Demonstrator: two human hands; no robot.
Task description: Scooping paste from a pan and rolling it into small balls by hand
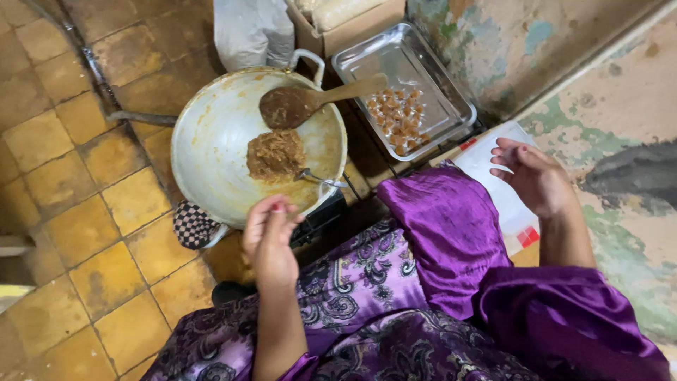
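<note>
My left hand [270,236] hovers at the near rim of a wide pale wok [211,141], its fingers bunched together; whether a small bit sits between them I cannot see. A lump of brown paste [275,154] lies in the wok, with a wooden spatula [317,99] resting above it and a metal spoon [321,178] beside it. My right hand [536,176] is spread open over a stack of white sheets with red marks [486,166]. A metal tray [367,60] behind the wok holds several small brown pieces [398,116].
A cardboard box [352,28] and a grey plastic bag [254,28] stand behind the wok. A checkered cloth [194,224] lies under the wok's near handle. Purple satin cloth [444,233] covers my lap. Yellow floor tiles [92,212] stretch left; a flaking wall [620,127] is right.
</note>
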